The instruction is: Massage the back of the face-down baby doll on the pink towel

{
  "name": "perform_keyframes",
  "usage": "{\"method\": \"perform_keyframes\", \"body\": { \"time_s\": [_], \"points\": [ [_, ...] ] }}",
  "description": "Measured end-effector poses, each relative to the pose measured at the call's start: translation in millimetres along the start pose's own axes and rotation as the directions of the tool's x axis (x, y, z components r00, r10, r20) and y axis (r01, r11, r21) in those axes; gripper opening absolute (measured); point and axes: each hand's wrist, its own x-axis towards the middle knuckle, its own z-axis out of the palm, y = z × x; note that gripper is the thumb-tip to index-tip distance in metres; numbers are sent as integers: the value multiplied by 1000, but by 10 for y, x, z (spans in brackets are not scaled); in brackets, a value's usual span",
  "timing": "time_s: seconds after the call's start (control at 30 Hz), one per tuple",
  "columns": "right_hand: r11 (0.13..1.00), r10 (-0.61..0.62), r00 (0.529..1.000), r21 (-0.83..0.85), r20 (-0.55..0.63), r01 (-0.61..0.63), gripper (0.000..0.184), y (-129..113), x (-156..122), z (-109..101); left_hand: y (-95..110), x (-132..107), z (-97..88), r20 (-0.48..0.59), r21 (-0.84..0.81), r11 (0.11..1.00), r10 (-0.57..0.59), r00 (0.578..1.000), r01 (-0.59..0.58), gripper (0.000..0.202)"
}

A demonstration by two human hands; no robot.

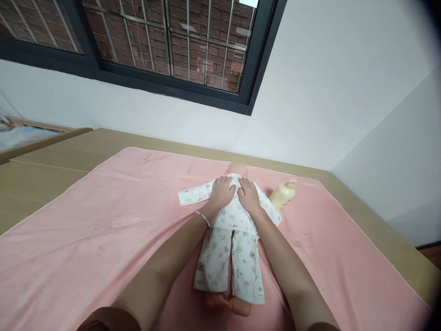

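A baby doll (234, 216) lies on a pink blanket (138, 202), its head at the far end and its feet towards me. It wears a white printed top and matching trousers (215, 259). My left hand (222, 191) rests flat on the left side of the doll's upper body, fingers stretched out. On the other side my right hand (248, 195) lies the same way, fingers extended over the top. Both thumbs point inward. The doll's face is not visible. Just right of its sleeve, a pale yellow pump bottle (283, 194) lies tilted on the blanket.
The blanket covers most of a wooden table (69, 156) set against a white wall (292, 101). A dark-framed window (172, 78) with metal bars is above it. At the far left stands a wooden-edged surface with pale cloth (24, 138).
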Motion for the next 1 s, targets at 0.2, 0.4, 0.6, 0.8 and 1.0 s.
{"method": "perform_keyframes", "body": {
  "time_s": [0.2, 0.4, 0.6, 0.8, 1.0],
  "points": [
    [993, 70, 983, -80, -168, -84, 36, -154, -104, -28, 10, -48, -48, -84, 2, 991, 131, 988, -131, 22],
    [958, 203, 963, -165, -180, -233, 30, -275, -136, -109, 46, -94, -28, -161, 24, 999, 25, 987, -22, 20],
    [958, 266, 953, -65, -147, -278, 34, -276, -111, -146, 68, -77, -39, -130, -4, 994, -105, 986, 105, 26],
    [992, 124, 992, 27, -33, -123, 47, -72, -25, -32, 0, -10, -5, -23, -39, 998, -51, 998, 50, 33],
    [991, 123, 991, 66, -42, -120, 47, -5, -11, 31, -10, -11, 15, -20, -69, 995, -74, 997, 73, 35]
  ]
}}
